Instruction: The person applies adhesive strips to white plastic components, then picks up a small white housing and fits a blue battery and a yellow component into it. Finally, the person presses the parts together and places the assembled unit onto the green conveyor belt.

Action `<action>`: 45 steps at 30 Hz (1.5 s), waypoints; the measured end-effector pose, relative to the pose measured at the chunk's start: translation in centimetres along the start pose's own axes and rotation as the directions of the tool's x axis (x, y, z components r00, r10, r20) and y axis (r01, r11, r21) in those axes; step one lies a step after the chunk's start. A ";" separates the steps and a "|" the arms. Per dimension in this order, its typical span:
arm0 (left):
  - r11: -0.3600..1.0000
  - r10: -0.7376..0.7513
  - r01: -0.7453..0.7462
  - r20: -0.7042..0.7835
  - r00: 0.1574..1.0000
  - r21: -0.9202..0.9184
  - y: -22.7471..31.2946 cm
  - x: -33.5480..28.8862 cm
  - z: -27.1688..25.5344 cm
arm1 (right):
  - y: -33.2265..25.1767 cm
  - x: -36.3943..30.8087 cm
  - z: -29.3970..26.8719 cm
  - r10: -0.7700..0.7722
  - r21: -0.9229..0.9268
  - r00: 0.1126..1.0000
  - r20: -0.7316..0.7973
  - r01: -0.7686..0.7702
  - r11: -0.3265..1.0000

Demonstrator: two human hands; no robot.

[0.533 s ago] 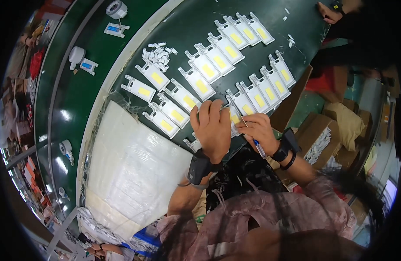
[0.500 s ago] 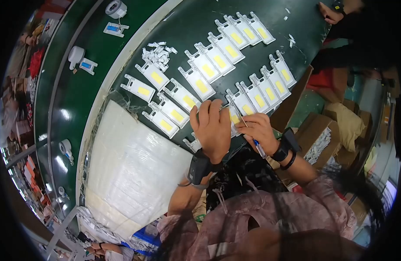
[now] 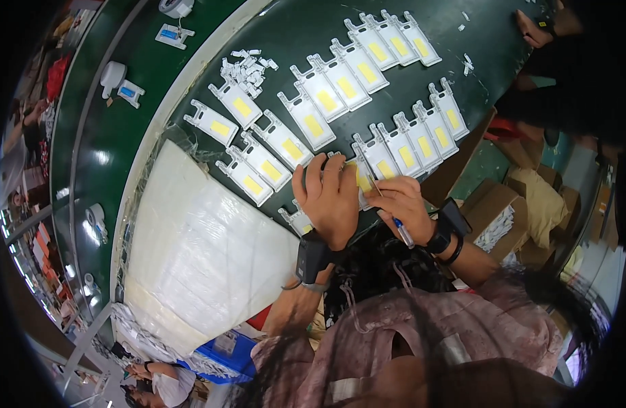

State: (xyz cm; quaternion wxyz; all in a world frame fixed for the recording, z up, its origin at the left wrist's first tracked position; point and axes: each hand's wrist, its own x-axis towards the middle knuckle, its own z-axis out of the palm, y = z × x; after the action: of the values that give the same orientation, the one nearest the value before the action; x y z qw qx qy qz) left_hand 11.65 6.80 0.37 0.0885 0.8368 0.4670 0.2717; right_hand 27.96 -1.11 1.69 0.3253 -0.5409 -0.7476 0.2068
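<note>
My left hand is palm down with its fingers bent over a white plastic plate with a yellow patch, holding it against the dark green table; the hand hides part of it. In my right hand is a slim screwdriver with a clear and blue handle, gripped like a pen. Its thin metal shaft points at that plate's right side. Beyond my hands lie two overlapping rows of similar white plates. Several more plates lie left of my left hand, and one sits partly under my wrist.
A pile of small white parts is beyond the left plates. A white plastic-wrapped sheet covers the near left table. Round white devices sit on the green belt at left. An open cardboard box stands at right; another person's hand rests far right.
The view has shifted slightly, so the plates and sheet sit a little differently in the picture. Both hands keep nearly the same hold over the same plate.
</note>
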 end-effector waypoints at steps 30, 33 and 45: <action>0.988 0.036 -0.076 0.280 0.959 0.135 0.7 -1.7 -1.8 | 1.2 4.4 -0.2 0.282 0.315 0.958 0.047 -0.282 0.906; 0.988 0.037 -0.077 0.281 0.959 0.134 0.7 -1.7 -1.8 | 1.1 4.4 -0.1 0.277 0.308 0.960 0.047 -0.277 0.910; 0.988 0.039 -0.085 0.322 0.946 0.128 0.9 -1.0 -2.6 | 0.2 5.0 0.4 0.309 0.260 0.951 0.024 -0.305 0.916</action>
State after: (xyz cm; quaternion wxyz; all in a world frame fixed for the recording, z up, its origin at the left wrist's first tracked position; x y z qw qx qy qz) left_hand 10.48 5.21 2.51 0.0953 0.8882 0.4378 0.1021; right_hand 26.79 3.68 2.56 0.3635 -0.6058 -0.6169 0.3467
